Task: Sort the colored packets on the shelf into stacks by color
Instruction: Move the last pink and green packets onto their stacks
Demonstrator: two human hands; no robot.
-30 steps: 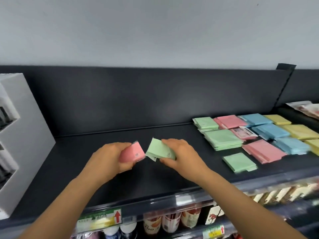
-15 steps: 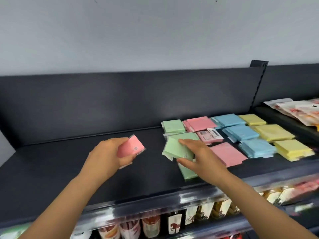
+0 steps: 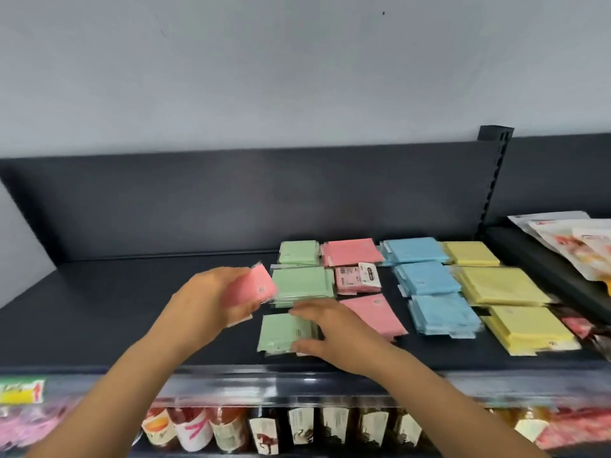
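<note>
Our right hand (image 3: 334,328) lies with fingers (image 3: 310,307) spread on the near green stack (image 3: 281,333) on the shelf (image 3: 132,309). We think it is putting green with green. Our left hand (image 3: 208,302) pinches a pink packet (image 3: 254,287), held up, ready for the pink stack (image 3: 373,312) to the right. Blur hides our fingertips.

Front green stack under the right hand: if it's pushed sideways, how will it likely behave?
The front green stack probably shears rather than slides as one: its edges sit uneven, and the wrappers look glossy, so likely slippery. Each packet looks thin and flat, so probably light and somewhat bendy; the right hand lying across it should help steady it.
</note>
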